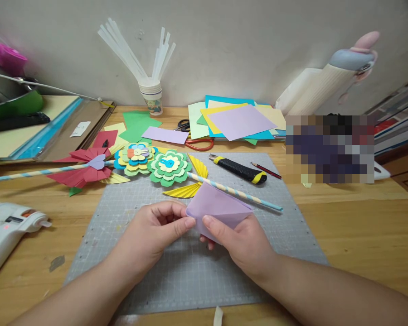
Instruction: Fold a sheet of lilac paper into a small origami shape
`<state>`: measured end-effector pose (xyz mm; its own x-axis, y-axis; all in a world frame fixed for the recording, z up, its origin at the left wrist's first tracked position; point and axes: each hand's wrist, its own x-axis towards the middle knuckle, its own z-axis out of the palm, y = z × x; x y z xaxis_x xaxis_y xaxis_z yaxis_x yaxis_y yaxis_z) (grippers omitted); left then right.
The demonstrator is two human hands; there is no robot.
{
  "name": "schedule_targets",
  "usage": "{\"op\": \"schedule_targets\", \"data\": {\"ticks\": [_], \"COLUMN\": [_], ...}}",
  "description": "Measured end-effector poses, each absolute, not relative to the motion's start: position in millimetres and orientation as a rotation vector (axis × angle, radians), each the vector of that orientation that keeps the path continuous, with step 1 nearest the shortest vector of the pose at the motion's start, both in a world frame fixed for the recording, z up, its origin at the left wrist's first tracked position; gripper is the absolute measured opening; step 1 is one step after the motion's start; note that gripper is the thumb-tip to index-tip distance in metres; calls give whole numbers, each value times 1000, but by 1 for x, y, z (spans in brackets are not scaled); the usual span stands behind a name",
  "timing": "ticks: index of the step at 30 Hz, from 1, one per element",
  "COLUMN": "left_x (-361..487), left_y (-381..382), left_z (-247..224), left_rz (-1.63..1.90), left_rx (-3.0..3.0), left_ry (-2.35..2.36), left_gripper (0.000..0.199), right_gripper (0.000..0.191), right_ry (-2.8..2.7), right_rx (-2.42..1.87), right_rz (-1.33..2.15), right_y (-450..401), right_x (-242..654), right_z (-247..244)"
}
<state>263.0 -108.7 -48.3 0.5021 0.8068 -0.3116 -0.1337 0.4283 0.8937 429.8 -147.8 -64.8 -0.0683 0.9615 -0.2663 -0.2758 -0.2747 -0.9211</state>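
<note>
A folded sheet of purple paper [217, 206] is held between both hands above the grey cutting mat [177, 276]. My left hand [159, 226] pinches its left corner between thumb and fingers. My right hand [241, 235] grips the lower right part, thumb on top and fingers underneath. Just beyond the paper lies a blue and cream striped stick [248, 195], with yellow pleated paper [183, 190] beside it. Layered paper flowers, one green [169, 167] and one multicoloured [136, 158], sit to the left of the stick.
A black and yellow cutter [240, 169] and a pencil [265, 170] lie on the mat. A white glue gun [10, 231] is at left. Behind are red-handled scissors [200, 144], stacked coloured paper [243, 122], a cup of white sticks [153, 102] and a red paper piece [88, 174].
</note>
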Motion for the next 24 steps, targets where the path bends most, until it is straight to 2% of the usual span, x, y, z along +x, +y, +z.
{"op": "schedule_targets", "data": {"ticks": [9,24], "left_x": [263,258], "left_y": [-110,-111], "left_z": [-47,-50], "left_rz": [619,715], "left_rx": [953,1147], "left_ry": [756,873], "left_gripper": [17,21], "right_gripper": [24,24], "right_ry": [-753,-798], "right_rx": [-964,-981], "right_rz": [1713,1707], "right_y": [-142,-145], "right_x": [429,430], "right_z": [-65,-65]}}
